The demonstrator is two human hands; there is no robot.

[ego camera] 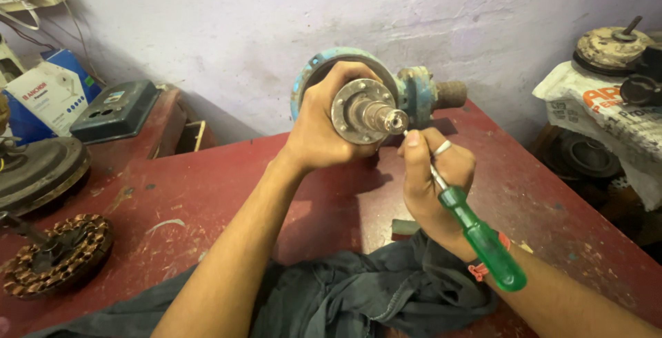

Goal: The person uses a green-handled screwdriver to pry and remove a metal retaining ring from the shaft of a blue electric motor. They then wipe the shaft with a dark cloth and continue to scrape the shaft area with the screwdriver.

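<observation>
The left hand (321,128) holds a blue fan motor housing (358,93) up off the red table (207,186), at about twelve o'clock from the person's chest, its shaft (383,116) pointing back toward them. The fingers are clamped around the rim of the round metal end plate (355,110). It looks like cast metal, heavy and rigid, probably greasy, so a grip around the plate's rim or the body seems safer than one on the smooth shaft.

The right hand (434,179) sits at four o'clock from the shaft, fingers closed on a green-handled screwdriver (483,238), thumb pressed along the shank, with the tip touching the shaft end. Both forearms reach forward, the left wrist bent to tilt the housing.

A dark cloth (358,293) lies at six o'clock, and a copper-wound stator (58,255) sits at nine.
</observation>
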